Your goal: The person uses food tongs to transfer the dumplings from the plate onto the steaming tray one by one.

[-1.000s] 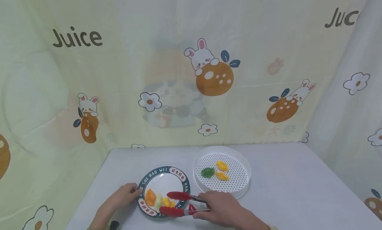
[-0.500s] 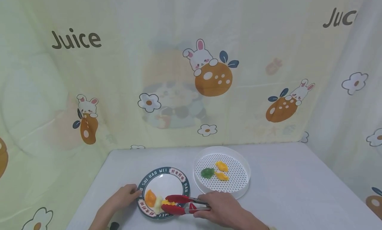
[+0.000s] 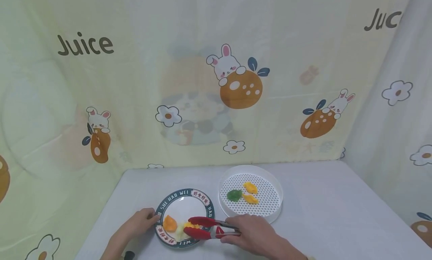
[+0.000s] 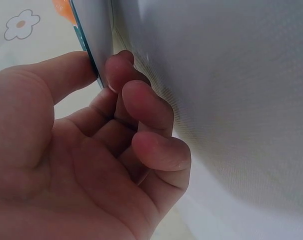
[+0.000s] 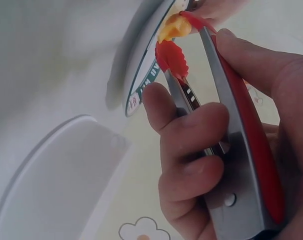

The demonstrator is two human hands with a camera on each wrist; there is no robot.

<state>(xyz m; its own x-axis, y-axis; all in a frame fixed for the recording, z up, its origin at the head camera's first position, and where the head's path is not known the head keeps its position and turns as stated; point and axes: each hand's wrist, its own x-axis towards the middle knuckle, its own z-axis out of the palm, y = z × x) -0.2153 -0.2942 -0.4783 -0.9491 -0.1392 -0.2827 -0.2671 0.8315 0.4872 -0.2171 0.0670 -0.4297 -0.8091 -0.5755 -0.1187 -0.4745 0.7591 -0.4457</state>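
Observation:
My left hand (image 3: pixel 138 223) pinches the left rim of a round plate (image 3: pixel 187 205) with a dark green lettered border; in the left wrist view its thumb (image 4: pixel 74 75) lies on one face and curled fingers behind. My right hand (image 3: pixel 253 233) grips metal tongs (image 3: pixel 199 234) with red tips and handles. Between the tong tips, over the plate's lower part, is a yellow dumpling-shaped piece (image 3: pixel 190 225); the right wrist view shows this yellow piece (image 5: pixel 174 27) by both tips. A pale piece (image 3: pixel 179 234) lies against it, and an orange piece (image 3: pixel 170 224) lies left of that.
Behind and right of the plate stands a round white perforated steamer tray (image 3: pixel 270 189), holding a green piece (image 3: pixel 234 195) and two yellow pieces (image 3: pixel 251 199). A printed curtain (image 3: pixel 189 80) hangs behind the white table (image 3: pixel 314 207).
The tong tips have drawn nearer each other around the yellow piece. The pale piece has shifted and turned slightly. My left hand stays on the plate rim.

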